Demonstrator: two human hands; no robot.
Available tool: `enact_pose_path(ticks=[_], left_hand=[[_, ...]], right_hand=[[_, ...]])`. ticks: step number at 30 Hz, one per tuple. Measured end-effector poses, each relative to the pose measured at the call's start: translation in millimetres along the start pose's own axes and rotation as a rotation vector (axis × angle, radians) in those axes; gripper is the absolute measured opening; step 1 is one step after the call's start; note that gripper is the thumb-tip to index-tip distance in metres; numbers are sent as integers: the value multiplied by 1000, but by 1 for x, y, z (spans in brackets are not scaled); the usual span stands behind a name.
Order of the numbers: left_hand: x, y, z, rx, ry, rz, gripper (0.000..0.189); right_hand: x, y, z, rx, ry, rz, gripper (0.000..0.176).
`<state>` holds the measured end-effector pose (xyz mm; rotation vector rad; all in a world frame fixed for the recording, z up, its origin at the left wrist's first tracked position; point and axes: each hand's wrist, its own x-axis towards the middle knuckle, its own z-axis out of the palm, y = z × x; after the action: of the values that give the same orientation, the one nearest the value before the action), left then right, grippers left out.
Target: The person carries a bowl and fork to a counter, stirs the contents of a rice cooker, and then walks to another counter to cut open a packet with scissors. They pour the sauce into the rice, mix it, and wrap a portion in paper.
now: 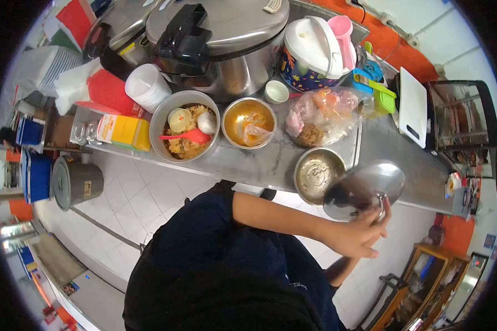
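My left hand (354, 236) reaches across from the left, its fingers at the knob of a shiny round metal lid (350, 190). The lid is tilted and slightly blurred, beside a steel bowl (316, 172) with pale residue inside and overlapping its right rim. Of my right arm, a piece of forearm (342, 270) shows below the left hand; the right hand is hidden behind it. Left of the steel bowl stand a metal bowl (249, 122) with orange liquid and a bag in it, and a large bowl (156, 129) with food, a red spoon and small cups.
Large metal cookers (237, 66) stand at the back of the steel counter (259, 165). Plastic bags of food (323, 116), a patterned container with a white lid (309, 55), a white board (413, 107) and a yellow box (132, 132) sit around. A grey bin (77, 182) is on the floor.
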<state>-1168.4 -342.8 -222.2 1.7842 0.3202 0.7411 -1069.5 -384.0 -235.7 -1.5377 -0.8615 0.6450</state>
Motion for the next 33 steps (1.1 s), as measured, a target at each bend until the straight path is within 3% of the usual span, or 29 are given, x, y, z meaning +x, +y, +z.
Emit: enact_pose_path(ticks=[2,3,5,6,8,10,11,13,14,15,17,19,20,22,23,24,25,26,27,28,29,30,31,33], left_hand=[[19,3,-1,-284,-183,180,50],[25,5,-13,-389,-422,-12,48],[27,11,-42,-458,-475,-88,38],[22,10,-55,-470,-459,-134,35],[1,-5,-80,-370,-131,-79,35],[-33,-29,-111,-140,276,-157,34],[-55,-36,-126,-153,471,-351,32],[-114,-67,-155,453,842,-567,32],[-142,-66,-168,676,914,-807,34],[-178,-81,-185,784,930,-887,35],[-223,-76,-203,991,935,-1093,31],[-264,-96,-224,1275,957,-1103,23],[-281,-106,-235,1272,949,-1104,23],[-308,-126,-257,1568,557,-1163,16],[-314,-133,-264,1566,554,-1147,16],[-319,-140,-272,1622,376,-1168,14],[-324,-145,-280,1674,192,-1179,13],[-329,-151,-287,1674,184,-1155,13],[-336,-156,-293,1678,54,-1109,12],[-343,-160,-299,1681,-79,-1061,12],[-353,-160,-304,1685,-35,-893,8],[-357,-155,-309,1683,-52,-871,8],[-355,-141,-311,1609,-63,-893,9],[-356,-107,-309,1525,-89,-901,15]], right_hand=[[44,7,-31,70,65,67,44],[79,36,-88,-280,-97,169,41],[121,59,-114,-58,-35,121,39],[147,74,-140,-270,7,147,39],[203,127,-184,-136,-73,182,39],[236,156,-178,-194,12,223,37],[261,190,-184,-189,-16,222,37],[310,273,-197,-459,69,-18,37],[323,296,-194,-453,51,-22,37],[333,313,-191,-411,54,18,37],[338,316,-177,-363,44,93,40],[352,330,-174,-436,84,33,42],[355,337,-175,-506,132,-27,45],[347,312,-167,-687,176,-115,53],[339,288,-157,-863,270,-156,56],[333,268,-147,-1039,368,-195,59],[322,253,-137,-1055,353,-387,54],[295,221,-104,-720,271,-304,49],[255,183,-58,-384,190,-224,43],[218,156,-22,-245,35,-127,34],[172,129,20,-201,-163,-133,29],[118,86,77,-142,-309,-38,26],[79,75,108,-312,-633,-66,26],[3,51,177,-16,-1177,255,23]])
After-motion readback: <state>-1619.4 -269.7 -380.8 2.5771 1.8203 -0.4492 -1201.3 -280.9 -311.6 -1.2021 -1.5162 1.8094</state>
